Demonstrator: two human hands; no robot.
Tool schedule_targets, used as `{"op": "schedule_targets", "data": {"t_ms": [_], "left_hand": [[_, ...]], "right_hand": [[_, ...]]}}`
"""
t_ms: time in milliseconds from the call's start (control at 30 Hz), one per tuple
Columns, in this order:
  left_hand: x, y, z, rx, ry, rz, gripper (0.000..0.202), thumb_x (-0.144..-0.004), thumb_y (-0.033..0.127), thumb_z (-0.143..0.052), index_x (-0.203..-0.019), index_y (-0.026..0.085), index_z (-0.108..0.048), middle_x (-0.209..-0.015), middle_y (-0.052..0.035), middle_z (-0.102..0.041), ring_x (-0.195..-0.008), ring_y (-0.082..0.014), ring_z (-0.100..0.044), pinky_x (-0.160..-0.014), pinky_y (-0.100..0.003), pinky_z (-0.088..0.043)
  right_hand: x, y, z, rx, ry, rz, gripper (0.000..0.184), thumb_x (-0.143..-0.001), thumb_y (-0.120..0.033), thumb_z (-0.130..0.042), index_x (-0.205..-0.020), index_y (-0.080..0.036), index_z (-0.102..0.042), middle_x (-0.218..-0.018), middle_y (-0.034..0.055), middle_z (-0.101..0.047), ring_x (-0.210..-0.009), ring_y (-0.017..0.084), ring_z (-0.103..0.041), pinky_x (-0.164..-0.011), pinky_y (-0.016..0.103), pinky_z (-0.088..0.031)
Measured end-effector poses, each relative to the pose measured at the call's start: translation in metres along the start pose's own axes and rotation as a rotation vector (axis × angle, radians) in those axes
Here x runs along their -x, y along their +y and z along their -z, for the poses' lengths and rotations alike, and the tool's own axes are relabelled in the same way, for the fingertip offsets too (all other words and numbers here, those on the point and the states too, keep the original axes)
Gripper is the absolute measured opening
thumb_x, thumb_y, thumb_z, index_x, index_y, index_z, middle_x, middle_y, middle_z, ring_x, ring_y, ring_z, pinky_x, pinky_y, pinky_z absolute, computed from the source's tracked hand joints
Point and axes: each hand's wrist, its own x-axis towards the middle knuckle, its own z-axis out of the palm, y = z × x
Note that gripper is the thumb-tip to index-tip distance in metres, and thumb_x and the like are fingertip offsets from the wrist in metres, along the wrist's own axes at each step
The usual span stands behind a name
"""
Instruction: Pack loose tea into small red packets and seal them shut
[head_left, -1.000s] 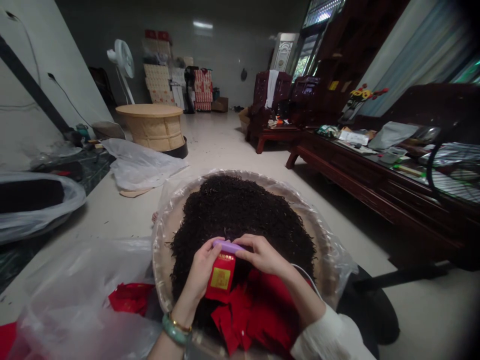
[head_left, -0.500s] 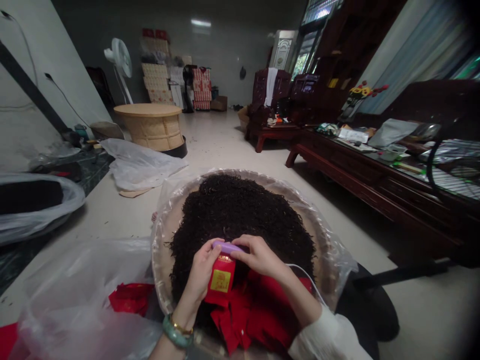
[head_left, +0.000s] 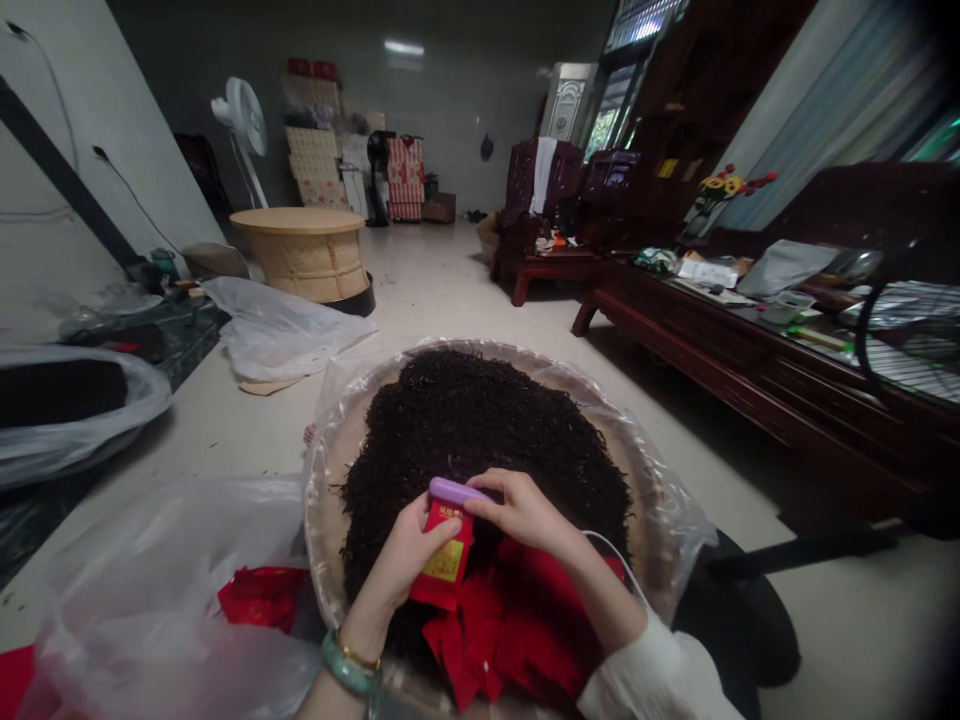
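Note:
My left hand (head_left: 397,565) grips a small red packet (head_left: 444,580) with gold lettering and a yellow label, thumb across its front. My right hand (head_left: 525,512) is closed around a purple handheld bag sealer (head_left: 450,490), which lies across the packet's top edge. A white cord (head_left: 619,552) runs beside my right forearm. Under both hands, a heap of dark tea leaves (head_left: 480,420) fills a round tray (head_left: 321,550) lined with clear plastic. Several more red packets (head_left: 532,625) lie at the tray's near side, partly hidden by my right arm.
A clear plastic bag (head_left: 172,560) with a red packet (head_left: 262,597) on it lies at left. Further left stands another plastic-lined container (head_left: 142,410) of dark contents. A low wooden table (head_left: 690,340) and a black fan base (head_left: 757,610) are at right; a round table (head_left: 300,255) stands behind.
My left fingers have slid down off the sealer's end onto the packet's front, leaving that end uncovered. My right hand stays on the sealer with little movement.

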Motion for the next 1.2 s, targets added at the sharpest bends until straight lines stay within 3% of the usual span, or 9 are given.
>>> {"op": "schedule_targets", "data": {"t_ms": [167, 400, 700, 800, 1000, 1100, 1200], "left_hand": [[0.000, -0.002, 0.001, 0.012, -0.014, 0.017, 0.053, -0.057, 0.042, -0.082, -0.095, 0.013, -0.059, -0.078, -0.0050, -0.072, -0.067, -0.0202, -0.070, -0.062, -0.028, -0.052], [0.001, -0.001, -0.003, 0.007, -0.014, 0.035, 0.052, -0.056, 0.039, -0.082, -0.094, 0.013, -0.059, -0.076, -0.0051, -0.073, -0.065, -0.0179, -0.068, -0.063, -0.027, -0.051], [0.000, 0.001, -0.004, 0.020, 0.001, 0.019, 0.054, -0.056, 0.042, -0.083, -0.095, 0.014, -0.057, -0.073, -0.0030, -0.072, -0.063, -0.0189, -0.069, -0.060, -0.027, -0.052], [0.000, 0.001, -0.005, 0.029, 0.023, 0.015, 0.052, -0.058, 0.050, -0.079, -0.090, 0.016, -0.056, -0.074, -0.0022, -0.071, -0.059, -0.0190, -0.069, -0.056, -0.027, -0.052], [0.001, 0.001, -0.005, 0.049, 0.060, 0.034, 0.053, -0.061, 0.059, -0.073, -0.088, 0.017, -0.055, -0.077, -0.0025, -0.071, -0.058, -0.0186, -0.069, -0.055, -0.026, -0.051], [0.002, -0.002, -0.006, 0.044, 0.055, 0.032, 0.052, -0.061, 0.060, -0.072, -0.087, 0.018, -0.054, -0.073, -0.0010, -0.069, -0.057, -0.0180, -0.068, -0.054, -0.026, -0.050], [0.001, -0.003, -0.008, 0.021, 0.028, 0.005, 0.048, -0.064, 0.059, -0.070, -0.084, 0.019, -0.053, -0.065, 0.0026, -0.064, -0.054, -0.0156, -0.063, -0.054, -0.025, -0.049]], "right_hand": [[-0.002, 0.009, 0.010, -0.093, 0.017, -0.084, 0.033, -0.081, -0.032, -0.064, -0.108, -0.014, -0.069, -0.104, 0.0091, -0.070, -0.092, 0.023, -0.063, -0.079, 0.032, -0.045], [0.001, 0.000, 0.004, 0.015, -0.016, 0.047, 0.021, -0.083, -0.029, -0.063, -0.098, -0.018, -0.073, -0.088, 0.0047, -0.070, -0.079, 0.019, -0.062, -0.071, 0.027, -0.043], [0.002, 0.003, 0.004, -0.019, -0.007, 0.072, 0.024, -0.083, -0.029, -0.063, -0.101, -0.017, -0.071, -0.093, 0.0061, -0.071, -0.081, 0.020, -0.063, -0.072, 0.028, -0.045], [0.000, 0.018, 0.007, -0.058, 0.074, 0.028, 0.032, -0.081, -0.034, -0.064, -0.108, -0.017, -0.067, -0.103, 0.0077, -0.070, -0.091, 0.022, -0.064, -0.079, 0.031, -0.047], [-0.006, 0.046, 0.009, 0.192, 0.256, -0.125, 0.039, -0.079, -0.035, -0.067, -0.113, -0.015, -0.065, -0.100, 0.0113, -0.068, -0.088, 0.025, -0.063, -0.079, 0.035, -0.047], [-0.006, 0.039, 0.000, 0.212, 0.321, -0.035, 0.034, -0.081, -0.036, -0.065, -0.110, -0.018, -0.066, -0.098, 0.0098, -0.068, -0.089, 0.024, -0.061, -0.079, 0.035, -0.047], [-0.005, 0.023, -0.014, 0.106, 0.258, 0.072, 0.019, -0.082, -0.035, -0.065, -0.092, -0.020, -0.071, -0.084, 0.0061, -0.069, -0.081, 0.020, -0.062, -0.073, 0.032, -0.046]]}}
